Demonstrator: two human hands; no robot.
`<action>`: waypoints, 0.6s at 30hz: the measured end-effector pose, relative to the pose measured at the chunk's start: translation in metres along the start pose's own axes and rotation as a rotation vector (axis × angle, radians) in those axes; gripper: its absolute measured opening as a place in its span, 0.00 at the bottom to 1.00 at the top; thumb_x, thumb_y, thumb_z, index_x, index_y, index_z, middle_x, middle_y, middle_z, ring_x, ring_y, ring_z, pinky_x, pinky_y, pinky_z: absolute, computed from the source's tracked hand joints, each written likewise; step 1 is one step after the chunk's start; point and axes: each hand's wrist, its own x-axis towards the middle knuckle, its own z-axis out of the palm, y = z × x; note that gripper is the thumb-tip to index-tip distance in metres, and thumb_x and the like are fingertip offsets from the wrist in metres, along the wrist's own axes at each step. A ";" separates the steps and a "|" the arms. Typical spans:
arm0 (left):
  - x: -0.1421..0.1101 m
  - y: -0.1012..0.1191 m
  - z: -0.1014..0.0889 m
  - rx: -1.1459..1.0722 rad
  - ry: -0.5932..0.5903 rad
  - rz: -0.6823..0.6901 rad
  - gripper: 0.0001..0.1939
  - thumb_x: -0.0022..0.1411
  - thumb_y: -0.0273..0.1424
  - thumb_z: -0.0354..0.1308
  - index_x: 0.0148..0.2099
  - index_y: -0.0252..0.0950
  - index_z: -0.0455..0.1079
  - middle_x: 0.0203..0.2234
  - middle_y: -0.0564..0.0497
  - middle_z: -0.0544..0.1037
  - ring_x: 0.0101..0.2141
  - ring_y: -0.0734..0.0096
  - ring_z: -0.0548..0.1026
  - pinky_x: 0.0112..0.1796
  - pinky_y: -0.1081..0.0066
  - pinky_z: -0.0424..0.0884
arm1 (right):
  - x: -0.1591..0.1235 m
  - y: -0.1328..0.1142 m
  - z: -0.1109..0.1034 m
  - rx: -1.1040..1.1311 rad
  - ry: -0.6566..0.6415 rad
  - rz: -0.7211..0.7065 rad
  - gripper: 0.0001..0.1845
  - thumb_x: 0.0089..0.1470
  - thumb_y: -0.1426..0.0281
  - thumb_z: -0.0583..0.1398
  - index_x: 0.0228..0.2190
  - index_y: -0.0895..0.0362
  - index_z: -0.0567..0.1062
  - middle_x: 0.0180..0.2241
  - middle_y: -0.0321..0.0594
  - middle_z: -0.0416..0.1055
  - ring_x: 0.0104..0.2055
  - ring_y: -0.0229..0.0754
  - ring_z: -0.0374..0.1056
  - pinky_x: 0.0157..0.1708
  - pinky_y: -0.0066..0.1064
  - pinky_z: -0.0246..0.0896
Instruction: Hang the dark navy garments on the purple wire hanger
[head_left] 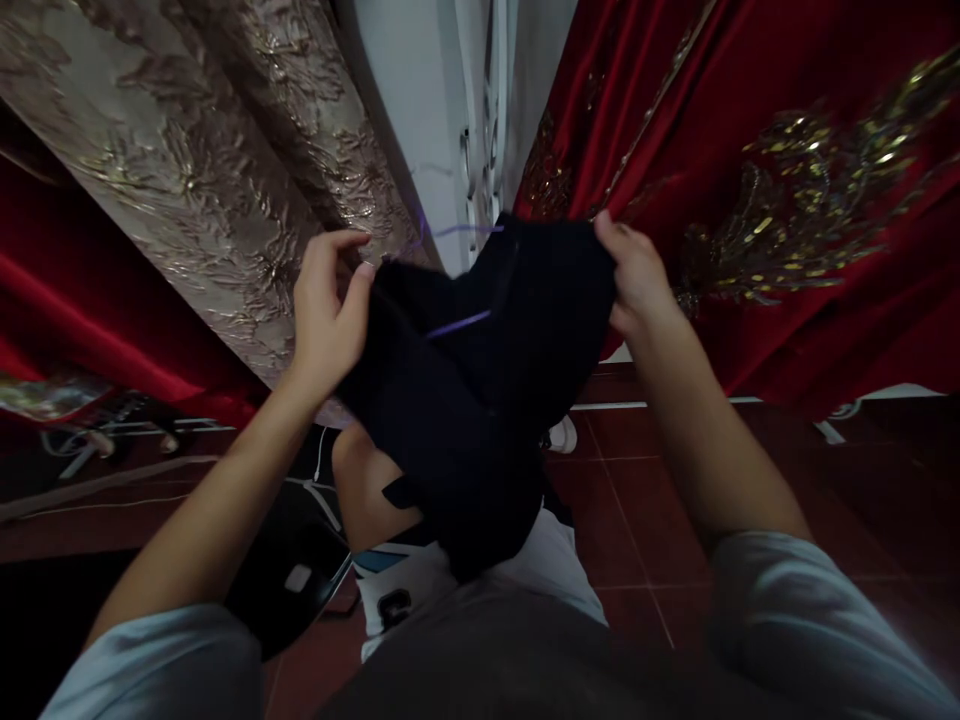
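A dark navy garment (480, 400) hangs bunched between my two hands, above my lap. Its exact kind cannot be made out in the dim light. Two thin purple strips (459, 324) show against the cloth near its top. On the left, my left hand (330, 305) grips the upper edge, its thumb and forefinger curled at the fabric and its other fingers partly hidden. My right hand (636, 268) pinches the upper right corner, thumb on top. The fabric between them sags in folds and covers part of my white shorts (544, 575).
Red fabric with gold sequins (810, 190) hangs at the right. Textured beige cloth (217, 180) hangs at the left beside more red fabric (142, 300). White cables (322, 495) and a glossy black surface (277, 590) lie low left. Reddish tiles (637, 510) cover the floor.
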 end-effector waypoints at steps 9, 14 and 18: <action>-0.050 0.044 0.047 0.108 -0.637 0.189 0.27 0.72 0.30 0.47 0.71 0.38 0.57 0.37 0.50 0.80 0.35 0.65 0.80 0.41 0.67 0.74 | 0.017 -0.014 0.018 0.065 0.064 -0.070 0.17 0.67 0.55 0.57 0.33 0.53 0.74 0.34 0.37 0.77 0.49 0.37 0.75 0.51 0.34 0.70; -0.064 0.041 0.075 0.151 -0.703 -0.148 0.36 0.71 0.32 0.50 0.75 0.35 0.43 0.35 0.49 0.81 0.32 0.60 0.81 0.35 0.65 0.74 | 0.015 -0.013 0.028 0.106 0.174 -0.178 0.17 0.64 0.51 0.59 0.35 0.51 0.73 0.36 0.37 0.77 0.48 0.36 0.72 0.52 0.34 0.69; -0.079 0.046 0.080 0.110 -0.659 -0.299 0.36 0.71 0.32 0.51 0.75 0.35 0.42 0.38 0.48 0.81 0.33 0.59 0.80 0.38 0.62 0.75 | -0.025 0.000 0.009 0.143 0.333 -0.328 0.15 0.65 0.55 0.58 0.34 0.53 0.73 0.39 0.39 0.76 0.45 0.39 0.74 0.54 0.37 0.69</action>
